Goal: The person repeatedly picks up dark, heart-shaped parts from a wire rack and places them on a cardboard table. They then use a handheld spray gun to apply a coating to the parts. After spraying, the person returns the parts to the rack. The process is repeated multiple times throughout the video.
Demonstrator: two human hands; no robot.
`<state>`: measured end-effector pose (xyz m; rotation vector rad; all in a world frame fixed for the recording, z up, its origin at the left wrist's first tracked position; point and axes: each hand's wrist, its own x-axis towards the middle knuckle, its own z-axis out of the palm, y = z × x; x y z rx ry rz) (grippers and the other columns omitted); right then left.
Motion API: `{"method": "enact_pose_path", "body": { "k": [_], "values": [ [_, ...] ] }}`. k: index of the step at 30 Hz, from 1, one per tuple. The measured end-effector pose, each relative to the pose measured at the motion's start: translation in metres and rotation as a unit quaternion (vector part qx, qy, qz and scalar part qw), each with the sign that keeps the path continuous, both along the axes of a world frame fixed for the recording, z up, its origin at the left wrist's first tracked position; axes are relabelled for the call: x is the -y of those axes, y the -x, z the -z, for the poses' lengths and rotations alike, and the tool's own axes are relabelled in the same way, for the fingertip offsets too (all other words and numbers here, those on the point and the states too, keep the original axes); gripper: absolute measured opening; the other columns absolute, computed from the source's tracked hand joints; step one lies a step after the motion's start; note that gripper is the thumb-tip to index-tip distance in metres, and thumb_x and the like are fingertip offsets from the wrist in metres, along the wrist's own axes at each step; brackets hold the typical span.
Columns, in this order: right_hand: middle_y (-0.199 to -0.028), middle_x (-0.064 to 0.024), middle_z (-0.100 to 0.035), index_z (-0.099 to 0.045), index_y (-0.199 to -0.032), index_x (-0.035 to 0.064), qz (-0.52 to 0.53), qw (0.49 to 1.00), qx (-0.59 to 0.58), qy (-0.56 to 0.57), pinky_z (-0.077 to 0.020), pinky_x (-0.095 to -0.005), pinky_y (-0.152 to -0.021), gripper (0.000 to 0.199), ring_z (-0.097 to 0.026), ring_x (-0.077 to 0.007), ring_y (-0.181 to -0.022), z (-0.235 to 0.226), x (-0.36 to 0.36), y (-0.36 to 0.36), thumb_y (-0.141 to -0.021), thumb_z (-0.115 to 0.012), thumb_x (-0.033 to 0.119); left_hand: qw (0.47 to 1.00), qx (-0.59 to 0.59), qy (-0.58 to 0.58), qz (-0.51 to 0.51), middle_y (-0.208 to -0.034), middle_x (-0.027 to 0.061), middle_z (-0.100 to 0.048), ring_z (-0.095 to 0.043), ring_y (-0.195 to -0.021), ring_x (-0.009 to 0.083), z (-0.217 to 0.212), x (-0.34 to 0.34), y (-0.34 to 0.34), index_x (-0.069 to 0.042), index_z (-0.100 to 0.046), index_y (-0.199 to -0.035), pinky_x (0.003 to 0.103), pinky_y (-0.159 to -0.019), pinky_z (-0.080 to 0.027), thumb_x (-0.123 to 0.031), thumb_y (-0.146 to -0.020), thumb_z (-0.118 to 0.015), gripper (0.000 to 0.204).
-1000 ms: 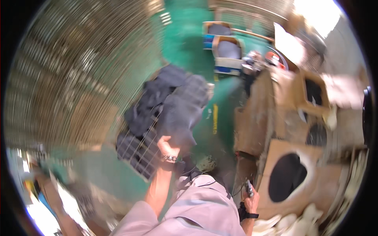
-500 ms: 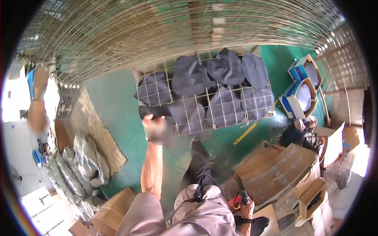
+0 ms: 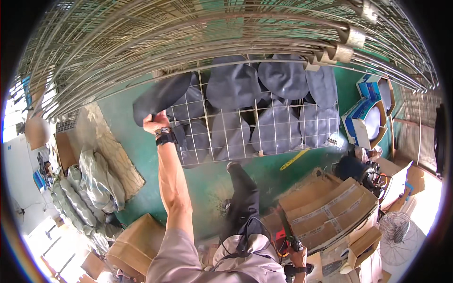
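Note:
My left hand (image 3: 157, 123), arm stretched forward, has its fingers closed on the near edge of a dark grey rounded sheet (image 3: 160, 96). The sheet slants up over the left end of a wire rack (image 3: 261, 153). Several similar dark sheets (image 3: 233, 85) lie in two rows on this rack, some partly behind its wires. Low on the right, beside my leg, my right hand (image 3: 298, 258) is wrapped round a dark handheld tool (image 3: 295, 244); its kind is unclear. Something red (image 3: 281, 240) is next to the tool.
More wire racks (image 3: 188, 28) are layered overhead at the far side. Flattened cardboard (image 3: 335, 207) is piled at right, with blue-and-white boxes (image 3: 351, 125) beyond and a round fan guard (image 3: 396, 231) nearby. Grey sacks (image 3: 101, 179) and a brown carton (image 3: 137, 245) stand at left.
My left hand has moved forward and left, carrying the dark sheet from the rack's near left corner to its left end, where the sheet now spreads out. My right hand stays low.

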<state>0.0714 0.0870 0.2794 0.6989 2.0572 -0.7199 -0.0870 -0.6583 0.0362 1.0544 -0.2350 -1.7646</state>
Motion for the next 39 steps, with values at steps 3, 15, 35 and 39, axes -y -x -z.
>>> {"method": "enact_pose_path", "body": {
  "k": [3, 15, 35, 39],
  "values": [
    [-0.067, -0.0011, -0.066, -0.071, -0.083, 0.0037, 0.034, 0.999, 0.011, -0.007, -0.0425, -0.0307, -0.049, 0.010, -0.055, -0.0102, -0.053, -0.010, 0.013, 0.012, -0.080, -0.079, 0.010, 0.987, 0.065, -0.112, 0.100, -0.055, 0.0004, -0.043, -0.049, -0.055, 0.0238, 0.084, -0.042, -0.020, -0.011, -0.051, -0.090, 0.054, -0.093, -0.051, -0.056, -0.093, -0.059, 0.045],
    [-0.132, -0.0148, -0.067, -0.056, -0.146, 0.0030, 0.111, 0.979, 0.002, 0.173, -0.0491, -0.0381, -0.103, 0.044, -0.063, -0.0268, -0.117, -0.019, 0.023, -0.049, -0.102, -0.056, 0.006, 0.396, 0.264, 0.282, 0.833, -0.069, 0.0135, -0.068, -0.065, -0.062, 0.0297, 0.058, -0.451, -0.049, -0.004, -0.069, -0.074, 0.045, -0.056, -0.048, -0.030, -0.080, -0.061, 0.027],
    [-0.106, -0.0268, -0.072, -0.064, -0.131, -0.0031, 0.377, 0.822, -0.418, -0.083, -0.0557, -0.0405, -0.084, 0.054, -0.073, -0.0369, -0.093, -0.123, -0.117, -0.323, -0.079, -0.067, 0.008, 0.270, 0.317, 0.142, 0.898, -0.081, 0.0006, -0.064, -0.061, -0.062, 0.0105, -0.019, -0.487, -0.176, -0.010, -0.065, -0.098, 0.028, -0.046, -0.045, -0.023, -0.096, -0.064, 0.012],
    [-0.112, -0.0263, -0.070, -0.060, -0.134, -0.0048, 0.469, 0.741, -0.440, -0.193, -0.0555, -0.0418, -0.087, 0.056, -0.070, -0.0417, -0.098, -0.140, -0.116, -0.383, -0.081, -0.073, 0.004, -0.409, 0.155, 0.629, 0.643, -0.105, 0.0143, -0.075, -0.072, -0.100, 0.0317, -0.007, -0.537, -0.136, -0.012, -0.073, -0.120, 0.045, -0.082, -0.057, -0.043, -0.095, -0.062, 0.042]
  ]
}}
